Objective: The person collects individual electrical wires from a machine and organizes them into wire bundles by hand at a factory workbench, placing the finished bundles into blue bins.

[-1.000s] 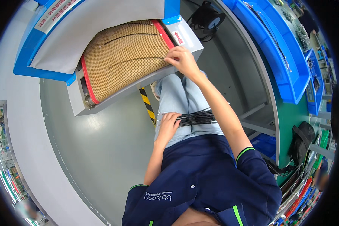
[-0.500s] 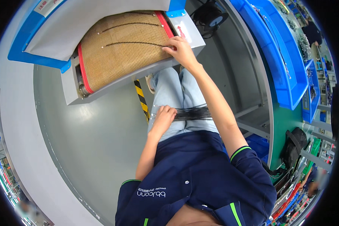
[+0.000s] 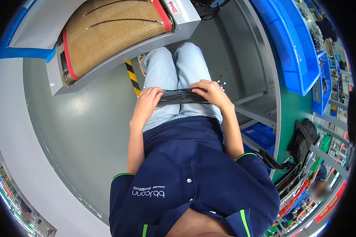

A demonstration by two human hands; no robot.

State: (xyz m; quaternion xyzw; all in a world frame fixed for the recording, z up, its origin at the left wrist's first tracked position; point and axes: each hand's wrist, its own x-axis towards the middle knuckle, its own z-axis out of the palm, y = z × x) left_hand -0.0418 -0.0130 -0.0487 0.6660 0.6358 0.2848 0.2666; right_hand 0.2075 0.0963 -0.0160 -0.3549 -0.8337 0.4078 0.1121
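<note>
A bundle of thin black wires [image 3: 180, 96] lies across my lap on light blue jeans. My left hand [image 3: 147, 102] grips the bundle's left end. At the right part of the bundle my right hand [image 3: 211, 91] pinches the wires, whose small white tips [image 3: 221, 84] stick out past my fingers. Ahead of my knees stands a tan mesh conveyor belt [image 3: 110, 31] with red edges in a grey metal frame; two thin black wires lie on it.
A black-and-yellow hazard stripe [image 3: 132, 76] marks the grey floor under the conveyor. Blue bins [image 3: 292, 47] line a grey shelf frame on my right. A black bag [image 3: 304, 136] hangs at the right. Another person [image 3: 318, 185] is at the lower right.
My right hand has come back from the conveyor belt to the wire bundle on my lap. The view has tilted down and the left hand stays on the bundle.
</note>
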